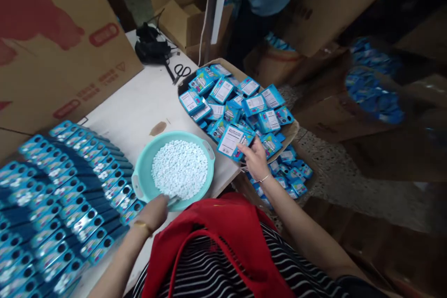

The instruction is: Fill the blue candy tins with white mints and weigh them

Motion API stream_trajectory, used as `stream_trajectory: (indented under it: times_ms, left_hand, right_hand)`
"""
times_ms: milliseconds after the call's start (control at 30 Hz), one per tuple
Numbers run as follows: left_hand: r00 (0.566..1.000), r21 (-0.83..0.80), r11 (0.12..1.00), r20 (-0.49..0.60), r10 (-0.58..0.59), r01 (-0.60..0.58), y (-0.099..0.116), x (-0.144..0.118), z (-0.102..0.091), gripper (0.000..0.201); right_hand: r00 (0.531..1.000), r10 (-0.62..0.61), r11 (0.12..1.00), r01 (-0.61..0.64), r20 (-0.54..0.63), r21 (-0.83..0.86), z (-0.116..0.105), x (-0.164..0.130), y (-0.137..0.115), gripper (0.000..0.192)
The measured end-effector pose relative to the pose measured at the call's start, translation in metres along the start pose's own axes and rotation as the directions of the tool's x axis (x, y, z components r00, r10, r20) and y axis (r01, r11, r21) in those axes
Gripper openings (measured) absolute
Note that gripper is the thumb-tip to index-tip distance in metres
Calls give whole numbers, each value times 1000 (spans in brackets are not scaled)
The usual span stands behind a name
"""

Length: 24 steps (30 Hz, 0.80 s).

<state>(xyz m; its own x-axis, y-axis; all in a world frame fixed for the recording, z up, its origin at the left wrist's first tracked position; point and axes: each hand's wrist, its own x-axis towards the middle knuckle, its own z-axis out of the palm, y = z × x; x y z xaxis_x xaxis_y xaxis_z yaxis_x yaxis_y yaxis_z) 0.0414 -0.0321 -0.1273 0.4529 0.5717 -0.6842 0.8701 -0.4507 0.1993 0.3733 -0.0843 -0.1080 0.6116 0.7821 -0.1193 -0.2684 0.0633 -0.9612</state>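
- right hand (256, 160), centre of the frame: thumb laid over the printed face, other fingers mostly hidden behind; grasping one flat blue box (232, 142).
- blue box: centre of the frame, tilted, white label panel facing the camera, right of the bowl.
- left hand (156, 213), lower centre, blurred: fingers curled closed about a grey utensil (173, 200), its far end at the pellets; single fingers cannot be told apart.
- bowl (140, 165), turquoise, two side handles, left of centre; contents: small white pellets (179, 167).
- open carton (292, 134), above and right of centre: heaped with similar blue boxes (256, 104).
- rows of upright blue packs (78, 186), lower left: dark round openings at the top.
- white table (120, 104): bearing the bowl and rows.
- scissors (182, 71), black-handled, upper centre.
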Motion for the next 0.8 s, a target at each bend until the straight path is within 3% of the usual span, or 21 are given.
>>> stream_trajectory:
  times_ms: [67, 133, 167, 233, 300, 367, 467, 533, 700, 800]
  left_hand:
    - [1000, 9, 1000, 5, -2, 2, 18, 16, 4, 22]
    - [1000, 6, 1000, -27, 7, -7, 31, 34, 4, 23]
    - [999, 5, 1000, -46, 15, -15, 34, 42, 2, 23]
    - [996, 4, 999, -77, 40, -39, 31, 53, -8, 22]
    - [994, 6, 997, -79, 79, -78, 16, 59, -23, 19]
    - [990, 13, 997, -117, 79, -78, -3, 63, -36, 19]
    - [950, 28, 996, -303, -70, 82, -24, 73, -42, 32]
    - [914, 23, 985, -376, -149, 170, -26, 85, -32, 38]
    - [946, 5, 997, -318, -70, 75, 4, 104, 13, 40]
    - [959, -45, 999, -284, -21, 9, 22, 101, 34, 39]
  right_hand:
    - [979, 201, 966, -202, 23, 162, 12, -12, 3, 43]
    - [911, 396, 881, -412, 114, 232, 17, -23, 7, 38]
    - [853, 487, 822, -520, 188, 233, 17, -30, 9, 36]
    - [690, 628, 674, -713, 361, 191, 17, -43, 11, 35]
    - [544, 673, 556, -819, 501, 141, 16, -56, 10, 41]
    - [478, 659, 508, -852, 580, 125, 17, -67, 8, 47]
    - [482, 640, 505, -851, 599, 145, 19, -76, 9, 52]
    - [498, 646, 517, -843, 579, 149, 18, -76, 15, 52]
    - [524, 688, 573, -817, 502, 68, 14, -71, 46, 52]
    - [602, 672, 643, -763, 432, 63, 11, -70, 68, 55]
